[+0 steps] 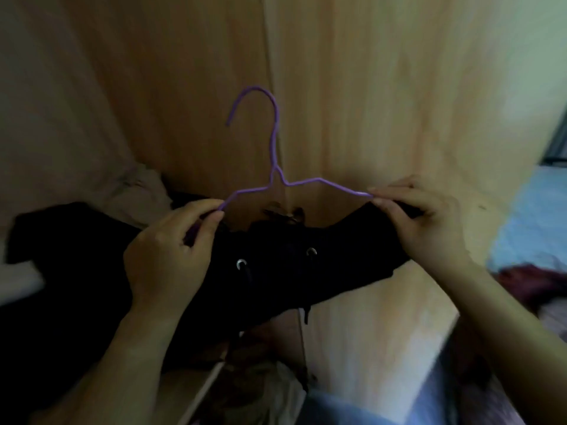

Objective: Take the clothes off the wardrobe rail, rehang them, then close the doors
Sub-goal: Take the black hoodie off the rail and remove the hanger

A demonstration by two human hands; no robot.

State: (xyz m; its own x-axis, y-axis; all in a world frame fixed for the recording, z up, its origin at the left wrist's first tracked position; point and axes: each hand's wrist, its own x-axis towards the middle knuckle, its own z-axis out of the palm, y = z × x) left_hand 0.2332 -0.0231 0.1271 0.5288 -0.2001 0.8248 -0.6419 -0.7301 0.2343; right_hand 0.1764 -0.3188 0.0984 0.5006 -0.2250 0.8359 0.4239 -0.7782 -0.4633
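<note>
A thin purple wire hanger [274, 142] stands hook-up in front of me, its hook free of any rail. A black garment with two metal eyelets and drawstrings [285, 271] hangs across its lower part. My left hand [171, 256] grips the hanger's left shoulder together with the black cloth. My right hand [426, 222] pinches the hanger's right tip and the garment's edge. The wardrobe rail is out of view.
A light wooden wardrobe door [383, 102] stands edge-on just behind the hanger, with a wooden panel [171, 87] to its left. More black cloth [46, 234] and a beige garment [138, 191] lie at the left. Blue bedding [534, 216] lies at the right.
</note>
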